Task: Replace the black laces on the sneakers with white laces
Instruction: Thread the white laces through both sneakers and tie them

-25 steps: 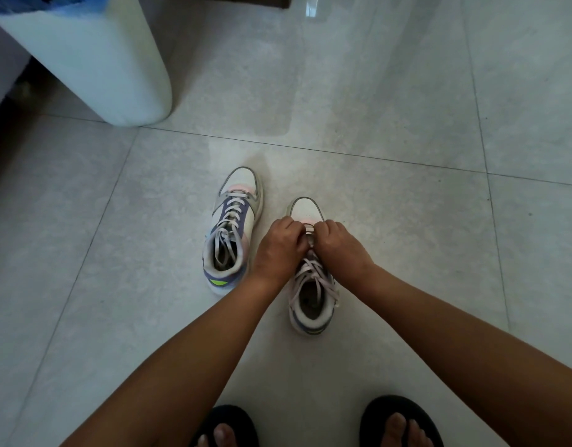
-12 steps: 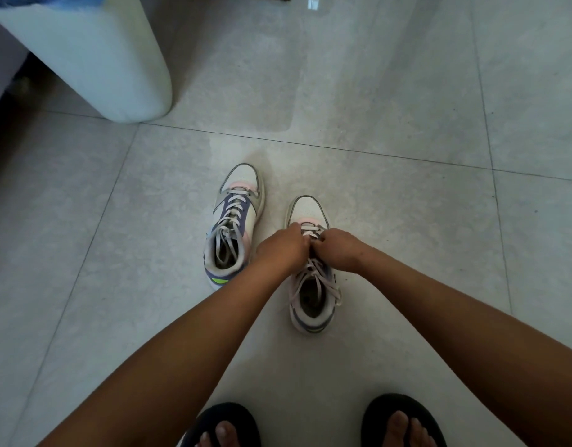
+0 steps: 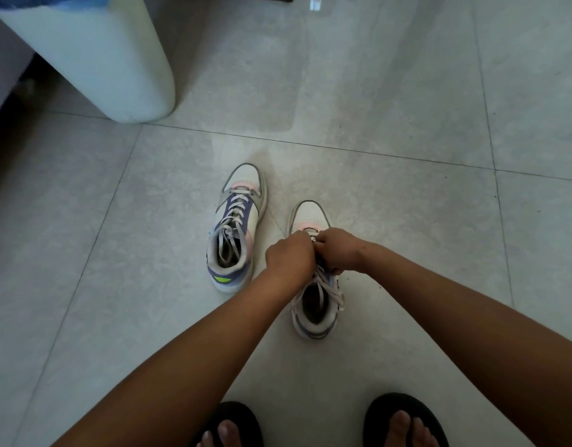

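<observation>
Sneakers, pair, on floor: right sneaker under both hands, toe pointing away; left hand and right hand pinch its white lace near the toe; left sneaker just beside, laced.

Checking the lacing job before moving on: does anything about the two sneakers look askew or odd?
Mildly. The left sneaker sits farther forward than the right sneaker, so the pair is staggered. Both hands are bunched at the right one's lower laces, whose ends trail loose. No damage shows.
</observation>
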`<state>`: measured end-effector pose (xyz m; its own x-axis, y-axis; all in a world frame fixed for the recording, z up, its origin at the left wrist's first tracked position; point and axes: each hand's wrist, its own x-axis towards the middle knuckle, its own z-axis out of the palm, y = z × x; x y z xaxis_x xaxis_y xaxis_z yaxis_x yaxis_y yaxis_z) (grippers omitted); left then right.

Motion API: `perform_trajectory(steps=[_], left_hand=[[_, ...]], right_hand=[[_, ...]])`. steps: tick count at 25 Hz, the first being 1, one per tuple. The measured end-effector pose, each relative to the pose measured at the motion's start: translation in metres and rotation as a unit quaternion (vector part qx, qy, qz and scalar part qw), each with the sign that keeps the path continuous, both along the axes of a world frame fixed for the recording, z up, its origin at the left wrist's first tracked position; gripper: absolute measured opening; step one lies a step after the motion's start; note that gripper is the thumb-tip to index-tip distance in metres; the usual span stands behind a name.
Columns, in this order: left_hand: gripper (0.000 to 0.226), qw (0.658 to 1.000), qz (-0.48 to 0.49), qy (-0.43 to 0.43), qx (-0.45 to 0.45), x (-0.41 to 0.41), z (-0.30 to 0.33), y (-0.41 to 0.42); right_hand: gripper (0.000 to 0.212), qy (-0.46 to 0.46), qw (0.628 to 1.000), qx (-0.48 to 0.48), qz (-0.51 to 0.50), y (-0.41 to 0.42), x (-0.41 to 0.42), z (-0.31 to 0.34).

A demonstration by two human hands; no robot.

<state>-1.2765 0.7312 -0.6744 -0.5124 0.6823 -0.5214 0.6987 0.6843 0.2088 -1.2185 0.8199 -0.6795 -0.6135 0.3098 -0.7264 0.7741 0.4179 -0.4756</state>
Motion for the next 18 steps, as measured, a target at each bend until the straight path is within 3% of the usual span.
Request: perform_trajectory(steps=[4,9,11,14,18], left_hand=[[0.025,0.999,-0.036,0.006,0.040,-0.002,-0.005,-0.003],[0.021,0.995,-0.027,-0.057,0.083,-0.010,-0.014,-0.009],[0.015,0.982,0.037,-0.126,0.134,-0.014,-0.018,-0.017],[0.007,0.924,0.207,-0.216,0.238,-0.010,-0.023,-0.032],[0.006,0.913,0.252,-0.180,0.265,-0.003,-0.027,-0.031]], right_hand=[[0.032,0.050,0.999,0.017,0.003,0.001,0.007,0.000],[0.031,0.069,0.997,0.009,-0.019,0.001,0.010,0.001],[0.025,0.075,0.995,-0.019,-0.065,0.002,0.016,0.002],[0.020,0.079,0.990,-0.029,-0.116,-0.001,0.029,-0.001],[0.023,0.113,0.984,0.016,-0.135,-0.014,0.035,-0.004]])
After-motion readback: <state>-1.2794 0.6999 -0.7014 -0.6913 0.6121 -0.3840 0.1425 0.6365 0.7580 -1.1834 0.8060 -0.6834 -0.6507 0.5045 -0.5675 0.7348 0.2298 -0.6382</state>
